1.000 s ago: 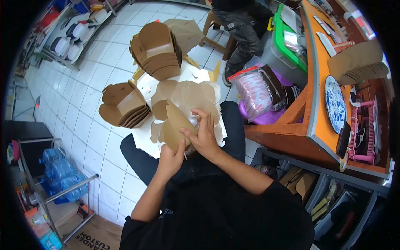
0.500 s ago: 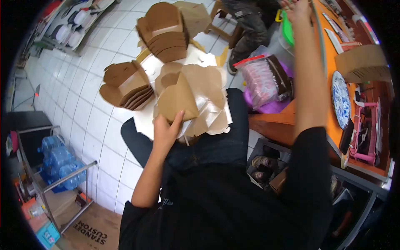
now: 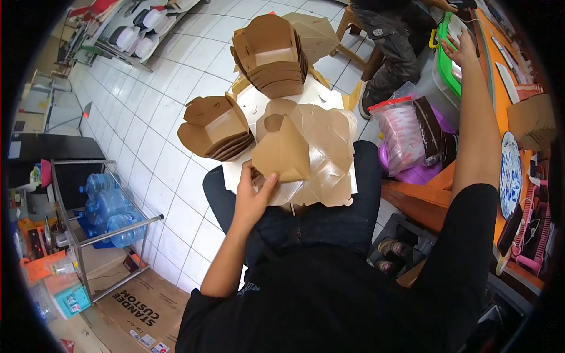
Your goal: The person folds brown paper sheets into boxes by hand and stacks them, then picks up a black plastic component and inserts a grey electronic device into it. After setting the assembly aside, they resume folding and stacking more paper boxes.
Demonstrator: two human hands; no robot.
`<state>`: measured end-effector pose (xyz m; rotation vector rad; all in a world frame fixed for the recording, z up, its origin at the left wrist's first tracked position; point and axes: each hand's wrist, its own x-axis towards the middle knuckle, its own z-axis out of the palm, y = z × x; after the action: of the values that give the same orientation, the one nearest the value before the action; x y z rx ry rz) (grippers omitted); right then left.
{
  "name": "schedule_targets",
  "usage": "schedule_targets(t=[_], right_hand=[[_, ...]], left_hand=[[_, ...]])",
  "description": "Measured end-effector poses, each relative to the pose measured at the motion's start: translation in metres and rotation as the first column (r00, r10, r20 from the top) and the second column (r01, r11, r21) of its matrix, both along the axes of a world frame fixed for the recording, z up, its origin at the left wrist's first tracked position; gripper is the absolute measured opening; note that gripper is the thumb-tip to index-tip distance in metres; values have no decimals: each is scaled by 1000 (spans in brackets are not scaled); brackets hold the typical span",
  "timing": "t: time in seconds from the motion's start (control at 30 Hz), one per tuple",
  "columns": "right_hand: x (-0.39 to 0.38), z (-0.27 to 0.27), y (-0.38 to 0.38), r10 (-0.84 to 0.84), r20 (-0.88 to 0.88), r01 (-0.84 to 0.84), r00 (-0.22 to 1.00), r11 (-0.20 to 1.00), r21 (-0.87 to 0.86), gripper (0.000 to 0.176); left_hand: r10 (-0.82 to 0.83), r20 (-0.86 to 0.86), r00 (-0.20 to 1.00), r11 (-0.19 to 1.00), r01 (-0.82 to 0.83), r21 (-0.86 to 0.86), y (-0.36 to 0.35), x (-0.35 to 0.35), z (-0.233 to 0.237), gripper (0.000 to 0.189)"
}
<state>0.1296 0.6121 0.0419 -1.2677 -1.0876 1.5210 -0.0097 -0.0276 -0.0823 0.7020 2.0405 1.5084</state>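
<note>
My left hand [image 3: 255, 193] pinches the lower edge of a partly folded brown cardboard box [image 3: 281, 152] over my lap. Under it lie flat brown cardboard sheets [image 3: 332, 141] with a shiny inner side. A nested stack of folded boxes [image 3: 272, 56] stands beyond, and a smaller stack [image 3: 216, 128] is to the left. Stretched out far to the right, my right hand [image 3: 461, 48] has its fingers apart beside the green-rimmed plastic container [image 3: 447, 65] and holds nothing.
Another person's legs [image 3: 391, 50] are near a stool at the top. A bag of pink-and-white packets [image 3: 401, 132] lies right of my knee. The orange table [image 3: 500, 112] bears a blue-patterned plate [image 3: 509, 175]. Blue water bottles [image 3: 115, 209] stand in a metal rack at left.
The view has shifted, so the boxes and lap appear further right. My right hand shows more fully, still reaching out with spread fingers. My left hand keeps its hold on the box.
</note>
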Motion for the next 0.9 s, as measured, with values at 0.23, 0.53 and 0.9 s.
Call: schedule_targets(t=[0.23, 0.53, 0.9], right_hand=[[7, -12, 6, -2, -102, 0, 995, 1000, -23, 69], [0, -28, -9, -144, -221, 118, 965, 985, -125, 87], [-14, -78, 29, 76, -352, -112, 933, 990, -81, 109]], left_hand=[[97, -151, 984, 994, -105, -45, -14, 30, -16, 71], [-249, -402, 881, 843, -7, -538, -165, 64, -67, 56], [-228, -393, 891, 751, -96, -653, -154, 56, -79, 47]])
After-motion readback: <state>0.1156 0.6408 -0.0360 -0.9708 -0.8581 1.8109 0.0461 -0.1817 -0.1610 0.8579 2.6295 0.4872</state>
